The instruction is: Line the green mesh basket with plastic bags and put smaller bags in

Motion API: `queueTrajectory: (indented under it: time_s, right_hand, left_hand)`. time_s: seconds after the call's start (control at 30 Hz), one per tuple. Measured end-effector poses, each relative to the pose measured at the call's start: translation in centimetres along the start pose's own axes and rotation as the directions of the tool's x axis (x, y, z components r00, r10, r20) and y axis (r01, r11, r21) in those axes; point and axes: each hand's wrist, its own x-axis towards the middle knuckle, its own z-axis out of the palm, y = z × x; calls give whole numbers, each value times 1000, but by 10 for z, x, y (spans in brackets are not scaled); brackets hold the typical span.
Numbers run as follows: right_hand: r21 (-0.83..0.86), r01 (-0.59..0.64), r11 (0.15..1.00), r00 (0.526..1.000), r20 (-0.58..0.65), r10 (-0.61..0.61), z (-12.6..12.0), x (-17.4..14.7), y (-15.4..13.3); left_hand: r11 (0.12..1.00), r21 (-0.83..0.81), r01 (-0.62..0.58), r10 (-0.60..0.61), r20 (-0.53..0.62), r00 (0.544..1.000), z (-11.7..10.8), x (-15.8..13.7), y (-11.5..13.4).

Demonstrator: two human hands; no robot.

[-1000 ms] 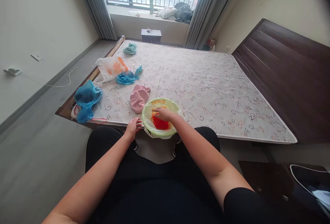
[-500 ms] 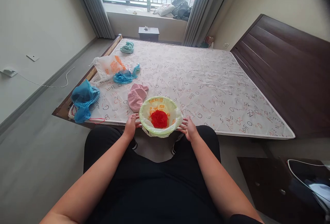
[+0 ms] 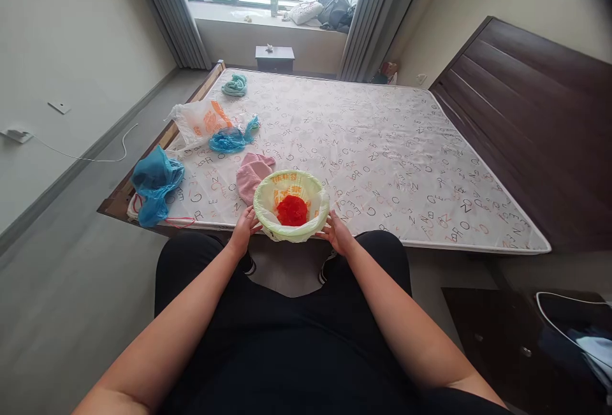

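Between my hands, at the near edge of the mattress, is a round trash bin (image 3: 262,218) lined with a pale yellow-green plastic bag with orange print. A crumpled red item (image 3: 292,211) lies inside it; its kind is unclear. My left hand (image 3: 244,230) grips the bin's left side, and my right hand (image 3: 336,232) supports its right side, both with fingers curled under the rim. Some fingertips are hidden behind the bin. Just beyond it to the left, a pink cloth (image 3: 252,177) rests on the mattress.
On the mattress (image 3: 373,166), toward the left, lie a blue plastic bag (image 3: 157,182), another blue bag (image 3: 229,140), a white bag with orange print (image 3: 199,123) and a teal rope-like bundle (image 3: 234,85). A dark headboard (image 3: 530,115) rises at right. A small nightstand (image 3: 274,55) stands beyond.
Both hands have shifted the bin slightly away from me and to the left, and it now overlaps more of the pink cloth's edge. The view has tilted a little.
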Motion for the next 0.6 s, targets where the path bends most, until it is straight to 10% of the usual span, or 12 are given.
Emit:
queueTrajectory:
  time_s: [0.6]
  right_hand:
    - [-63,36,997,996,85,-30,-1,7,9]
  left_hand:
    - [1000,-26,8,-8,1,1000,0,2,0]
